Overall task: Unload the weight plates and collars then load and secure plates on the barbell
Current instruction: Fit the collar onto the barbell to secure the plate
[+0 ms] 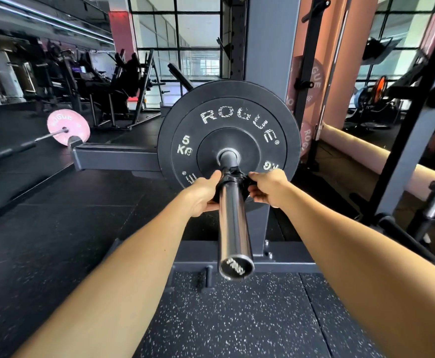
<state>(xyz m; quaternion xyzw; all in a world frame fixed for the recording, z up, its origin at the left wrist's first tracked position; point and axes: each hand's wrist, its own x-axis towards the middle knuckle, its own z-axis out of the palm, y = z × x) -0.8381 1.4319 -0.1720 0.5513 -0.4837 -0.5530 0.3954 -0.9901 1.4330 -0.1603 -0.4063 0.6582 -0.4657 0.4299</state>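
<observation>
Black collar [233,178] on bar [233,223], gripped by left hand [203,193] and right hand [269,187], near 5 kg plate [228,136].

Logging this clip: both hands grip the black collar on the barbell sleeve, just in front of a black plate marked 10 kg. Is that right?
Not quite. The head view shows the black plate is marked 5 kg, not 10. The rest holds: the left hand and right hand both grip the black collar on the barbell sleeve, just in front of that plate.
</observation>
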